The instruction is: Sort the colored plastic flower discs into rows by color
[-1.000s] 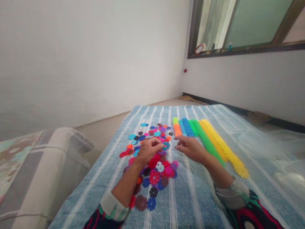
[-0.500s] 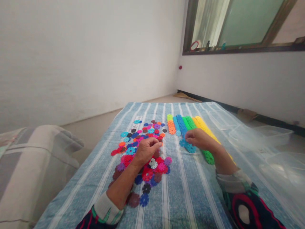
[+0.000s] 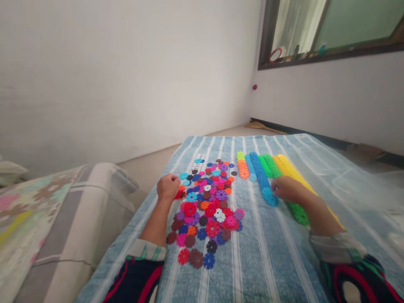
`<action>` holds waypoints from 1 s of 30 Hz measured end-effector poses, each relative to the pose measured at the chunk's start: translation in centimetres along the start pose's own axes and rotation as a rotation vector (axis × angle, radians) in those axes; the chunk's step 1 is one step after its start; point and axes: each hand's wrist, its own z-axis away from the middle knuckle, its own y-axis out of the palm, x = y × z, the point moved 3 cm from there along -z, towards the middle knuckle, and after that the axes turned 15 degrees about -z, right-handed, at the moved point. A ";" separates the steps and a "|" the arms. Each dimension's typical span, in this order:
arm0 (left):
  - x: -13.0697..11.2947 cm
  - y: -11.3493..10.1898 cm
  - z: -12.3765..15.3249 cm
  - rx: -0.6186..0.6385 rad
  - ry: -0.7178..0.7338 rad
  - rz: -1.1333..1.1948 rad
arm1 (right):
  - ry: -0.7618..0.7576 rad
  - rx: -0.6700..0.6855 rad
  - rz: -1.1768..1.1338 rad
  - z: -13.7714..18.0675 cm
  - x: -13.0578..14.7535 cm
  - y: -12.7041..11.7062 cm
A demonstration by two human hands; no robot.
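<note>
A loose pile of notched plastic snowflake discs [image 3: 212,228] in red, purple, blue, brown, orange, black and white spreads over the striped cloth. My left hand [image 3: 168,187] is closed at the pile's left edge, beside some red discs [image 3: 179,193]; whatever its fingers hold is hidden. On the right, my right hand [image 3: 285,188] is closed by the near end of a long row of overlapping blue discs [image 3: 260,174]. Its fingertips are at the row's edge, and I cannot make out what is in them.
Rows of yellow discs [image 3: 287,166], green discs [image 3: 269,164], and orange and lime discs [image 3: 243,166] lie near the blue one. A clear plastic container [image 3: 372,185] is at the right. A cloth-covered surface [image 3: 104,198] stands left of the striped cloth [image 3: 252,261].
My left hand has moved from over the pile to its left edge. The separate blue disc near my right hand no longer shows apart from the row. The view has turned left.
</note>
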 end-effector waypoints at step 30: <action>0.0 1.7 0.1 0.113 0.008 -0.016 | -0.182 -0.070 -0.066 0.5 6.4 2.0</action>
